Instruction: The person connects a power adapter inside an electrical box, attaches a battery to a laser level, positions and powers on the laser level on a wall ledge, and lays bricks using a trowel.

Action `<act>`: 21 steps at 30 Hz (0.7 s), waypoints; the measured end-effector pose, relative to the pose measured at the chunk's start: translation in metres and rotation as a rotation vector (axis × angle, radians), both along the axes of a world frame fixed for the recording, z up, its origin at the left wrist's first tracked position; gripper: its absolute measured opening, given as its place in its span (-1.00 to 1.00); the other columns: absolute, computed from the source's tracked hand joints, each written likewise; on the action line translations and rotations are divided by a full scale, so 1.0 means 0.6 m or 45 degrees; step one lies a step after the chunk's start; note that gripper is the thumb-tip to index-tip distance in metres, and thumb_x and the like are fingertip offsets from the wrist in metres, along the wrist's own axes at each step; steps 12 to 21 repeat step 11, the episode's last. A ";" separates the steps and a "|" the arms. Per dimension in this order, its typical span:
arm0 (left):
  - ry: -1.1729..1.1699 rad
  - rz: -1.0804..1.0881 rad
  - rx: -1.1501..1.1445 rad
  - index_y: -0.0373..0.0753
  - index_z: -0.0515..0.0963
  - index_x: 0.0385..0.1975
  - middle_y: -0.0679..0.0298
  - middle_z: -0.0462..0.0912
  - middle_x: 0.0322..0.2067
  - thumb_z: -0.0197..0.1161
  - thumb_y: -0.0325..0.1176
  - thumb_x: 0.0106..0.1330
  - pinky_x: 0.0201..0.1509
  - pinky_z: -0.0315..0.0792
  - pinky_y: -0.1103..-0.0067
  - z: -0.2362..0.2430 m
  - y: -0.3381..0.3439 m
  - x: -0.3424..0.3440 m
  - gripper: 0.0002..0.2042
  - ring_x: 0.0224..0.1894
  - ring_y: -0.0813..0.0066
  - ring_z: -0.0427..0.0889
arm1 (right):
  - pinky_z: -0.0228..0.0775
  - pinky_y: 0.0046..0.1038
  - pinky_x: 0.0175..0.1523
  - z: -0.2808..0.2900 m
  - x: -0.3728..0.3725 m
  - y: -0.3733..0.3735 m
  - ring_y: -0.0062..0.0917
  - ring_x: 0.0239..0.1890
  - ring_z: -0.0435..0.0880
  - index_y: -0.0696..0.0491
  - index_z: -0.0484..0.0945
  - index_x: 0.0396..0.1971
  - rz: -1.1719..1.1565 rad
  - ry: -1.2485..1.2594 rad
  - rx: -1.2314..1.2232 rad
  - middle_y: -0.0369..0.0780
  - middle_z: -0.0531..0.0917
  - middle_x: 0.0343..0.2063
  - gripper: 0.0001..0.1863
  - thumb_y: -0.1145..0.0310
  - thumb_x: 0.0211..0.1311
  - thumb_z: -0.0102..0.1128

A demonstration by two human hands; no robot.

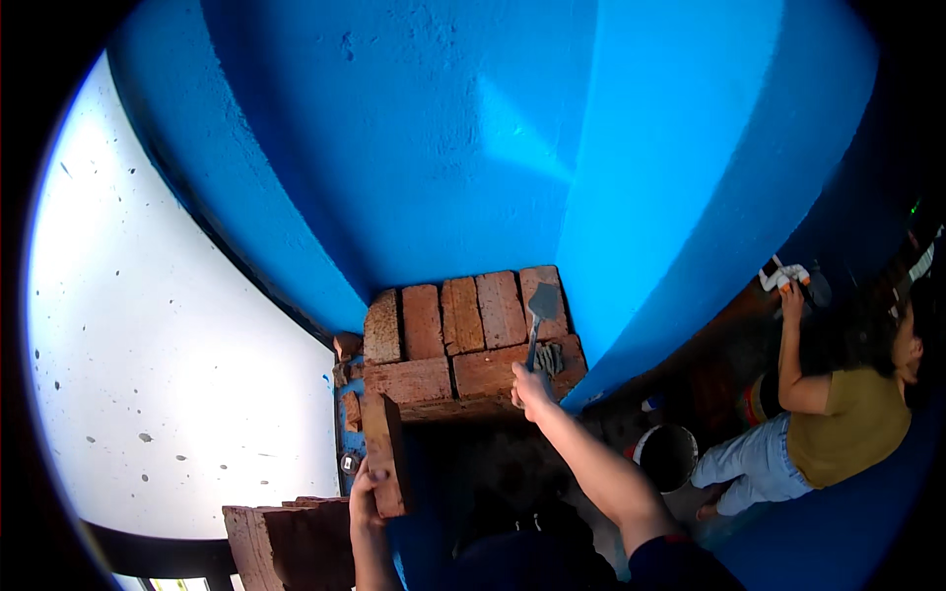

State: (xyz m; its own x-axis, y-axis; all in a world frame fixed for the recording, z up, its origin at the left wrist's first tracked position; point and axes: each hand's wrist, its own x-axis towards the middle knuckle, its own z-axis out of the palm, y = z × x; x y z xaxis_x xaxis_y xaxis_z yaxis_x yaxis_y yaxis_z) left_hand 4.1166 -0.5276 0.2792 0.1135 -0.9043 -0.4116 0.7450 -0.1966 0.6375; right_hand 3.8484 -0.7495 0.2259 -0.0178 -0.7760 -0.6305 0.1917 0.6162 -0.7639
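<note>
In my right hand (532, 388) is the handle of a trowel (542, 301), its grey blade pointing away from me over the brickwork. Under and beside it, a lump of grey mortar (548, 359) sits on the front bricks near the right end. My left hand (366, 491) grips a loose brick (383, 453), held on end in front of the left part of the brickwork. The laid bricks (461, 315) form a back row of several side by side, with a front row (407, 380) set lengthwise.
Blue walls (463, 148) enclose the brickwork behind and at right. More bricks (276, 542) are stacked at lower left, beside a bright white panel (187, 394). Brick pieces (352, 410) lie on the left ledge. A bucket (666, 459) stands at right, near another person (847, 424).
</note>
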 end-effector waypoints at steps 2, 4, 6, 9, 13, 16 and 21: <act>0.060 0.011 0.065 -0.30 0.27 0.16 0.22 0.52 -0.23 0.28 -0.37 -0.06 -0.19 0.55 0.50 -0.009 0.068 -0.018 -0.34 -0.25 0.35 0.60 | 0.26 -0.45 -0.56 -0.017 0.045 -0.084 -0.57 -0.58 0.41 0.07 0.36 -0.36 -0.114 -0.097 0.164 -0.28 0.35 -0.62 -0.72 0.16 0.40 -0.01; 0.017 0.018 0.062 -0.33 0.22 0.20 0.16 0.51 -0.13 0.26 -0.39 -0.09 -0.12 0.55 0.51 0.008 0.111 -0.043 -0.28 -0.18 0.35 0.60 | 0.37 -0.41 -0.48 -0.026 0.088 -0.145 -0.53 -0.50 0.44 0.12 0.35 -0.34 -0.228 -0.156 0.282 -0.25 0.37 -0.54 -0.71 0.17 0.42 -0.04; -0.101 0.074 0.173 -0.34 0.21 0.20 0.13 0.50 -0.09 0.26 -0.39 -0.11 -0.09 0.54 0.50 0.017 0.157 -0.053 -0.26 -0.15 0.33 0.59 | 0.43 -0.41 -0.43 -0.031 0.137 -0.165 -0.50 -0.50 0.44 0.14 0.35 -0.34 -0.233 -0.257 0.225 -0.24 0.37 -0.52 -0.70 0.18 0.42 -0.04; -0.192 0.103 0.256 -0.35 0.13 0.28 0.10 0.49 -0.04 0.29 -0.40 -0.16 -0.01 0.49 0.49 0.029 0.176 -0.066 -0.15 -0.07 0.30 0.56 | 0.58 -0.45 -0.32 -0.060 0.161 -0.209 -0.40 -0.35 0.55 0.18 0.36 -0.23 -0.183 -0.533 0.155 -0.15 0.43 -0.35 -0.73 0.23 0.40 -0.03; -0.267 0.111 0.262 -0.33 0.08 0.31 0.09 0.47 0.00 0.32 -0.38 -0.17 0.04 0.46 0.49 0.030 0.186 -0.059 -0.10 -0.02 0.30 0.54 | 0.58 -0.49 -0.33 -0.059 0.191 -0.210 -0.38 -0.31 0.59 0.18 0.37 -0.20 -0.098 -0.615 0.117 -0.09 0.46 -0.29 -0.72 0.23 0.39 -0.02; -0.267 0.111 0.262 -0.33 0.08 0.31 0.09 0.47 0.00 0.32 -0.38 -0.17 0.04 0.46 0.49 0.030 0.186 -0.059 -0.10 -0.02 0.30 0.54 | 0.58 -0.49 -0.33 -0.059 0.191 -0.210 -0.38 -0.31 0.59 0.18 0.37 -0.20 -0.098 -0.615 0.117 -0.09 0.46 -0.29 -0.72 0.23 0.39 -0.02; -0.267 0.111 0.262 -0.33 0.08 0.31 0.09 0.47 0.00 0.32 -0.38 -0.17 0.04 0.46 0.49 0.030 0.186 -0.059 -0.10 -0.02 0.30 0.54 | 0.58 -0.49 -0.33 -0.059 0.191 -0.210 -0.38 -0.31 0.59 0.18 0.37 -0.20 -0.098 -0.615 0.117 -0.09 0.46 -0.29 -0.72 0.23 0.39 -0.02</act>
